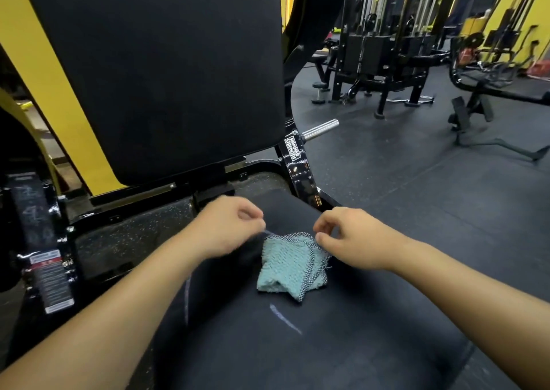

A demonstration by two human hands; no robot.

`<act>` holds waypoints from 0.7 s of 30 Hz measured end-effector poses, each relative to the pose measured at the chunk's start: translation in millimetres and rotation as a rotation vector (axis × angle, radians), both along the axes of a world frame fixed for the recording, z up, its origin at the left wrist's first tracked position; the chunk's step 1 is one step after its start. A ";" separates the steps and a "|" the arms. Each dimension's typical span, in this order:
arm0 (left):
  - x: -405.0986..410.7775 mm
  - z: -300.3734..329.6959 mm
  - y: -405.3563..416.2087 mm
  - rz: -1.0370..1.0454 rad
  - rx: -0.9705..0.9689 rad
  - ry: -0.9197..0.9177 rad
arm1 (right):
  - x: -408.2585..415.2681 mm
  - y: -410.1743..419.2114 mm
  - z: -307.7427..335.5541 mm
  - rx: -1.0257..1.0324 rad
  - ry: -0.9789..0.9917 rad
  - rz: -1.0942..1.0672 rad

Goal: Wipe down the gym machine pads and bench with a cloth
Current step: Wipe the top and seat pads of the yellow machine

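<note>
Cloth (290, 266): teal, nubbly weave w/ black-and-white speckled trim, crumpled in a loose heap on the black seat pad (327, 345), near its back end. Top edge of cloth is lifted. Right hand (348, 238) pinches the trim at the upper right corner, thumb and forefinger closed on it. Left hand (226, 226) has fingers curled at the upper left corner, a thin strip of trim running to its fingertips; blurred, but looks like a pinch too.

Seat pad has pale scuff lines in front of the cloth; plenty of bare pad toward the camera. Back pad (166, 71) stands tilted just behind the hands, a gap w/ frame bars between the two pads. Black frame upright (297, 163) w/ white label at the seat's right rear corner, chrome peg (320, 129) sticking out beside it. Right of the seat edge: open dark rubber floor (416, 187). Cable machine (387, 38) stands well apart.
</note>
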State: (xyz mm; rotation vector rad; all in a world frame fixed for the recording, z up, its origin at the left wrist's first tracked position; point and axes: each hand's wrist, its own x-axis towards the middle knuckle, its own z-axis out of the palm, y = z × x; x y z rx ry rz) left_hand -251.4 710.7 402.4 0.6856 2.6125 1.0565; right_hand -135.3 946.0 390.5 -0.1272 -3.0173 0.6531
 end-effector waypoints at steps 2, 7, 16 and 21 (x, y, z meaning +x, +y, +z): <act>5.8 -10.3 -3.0 -0.146 -0.202 0.112 | -4.6 -6.9 -2.4 0.021 -0.026 0.036; 11.6 -18.5 -2.0 -0.262 -0.323 0.264 | -10.5 -19.1 -6.1 0.147 -0.159 0.038; 2.0 -29.2 -5.7 -0.211 -0.330 0.295 | -31.6 -17.7 24.5 0.067 -0.132 -0.008; 0.1 -27.2 -2.7 -0.167 -0.315 0.265 | -47.3 -15.7 10.5 0.167 -0.200 -0.005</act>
